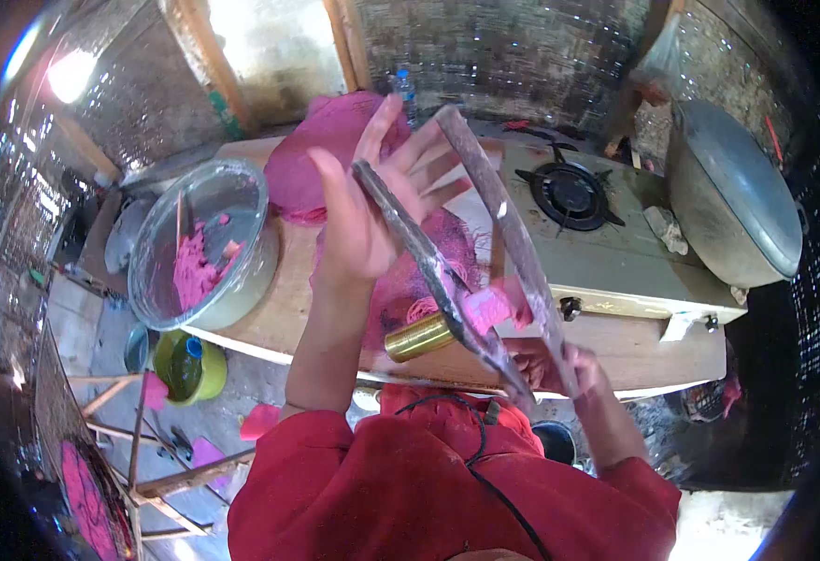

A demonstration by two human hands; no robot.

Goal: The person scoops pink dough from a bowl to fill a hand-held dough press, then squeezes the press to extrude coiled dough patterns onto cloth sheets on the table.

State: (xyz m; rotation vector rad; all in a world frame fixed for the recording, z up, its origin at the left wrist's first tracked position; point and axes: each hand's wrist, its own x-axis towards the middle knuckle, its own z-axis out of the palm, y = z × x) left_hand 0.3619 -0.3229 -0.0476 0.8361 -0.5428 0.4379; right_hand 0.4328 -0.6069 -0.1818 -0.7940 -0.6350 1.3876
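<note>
My left hand [363, 215] is raised with its fingers spread, just behind the upper end of a dark wooden bar [419, 252]. Whether the palm touches that bar, I cannot tell. My right hand [583, 374] is wrapped round the lower end of a second, longer wooden bar [503, 215]. Between the two bars sits a lump of pink dough [486, 309], and a brass-coloured cylinder [419, 338] sticks out to the left. Together they look like a two-handled wooden press. Beneath it lies a pink-stained mesh sheet [442, 248] with pink strands by the cylinder.
A large basin [265, 238] with pink dough stands on the table's left. Behind my left hand is a pink round pile [293, 168]. At right are a gas stove [615, 252] and a big lidded metal pot [709, 206]. A green bucket [215, 379] stands on the floor.
</note>
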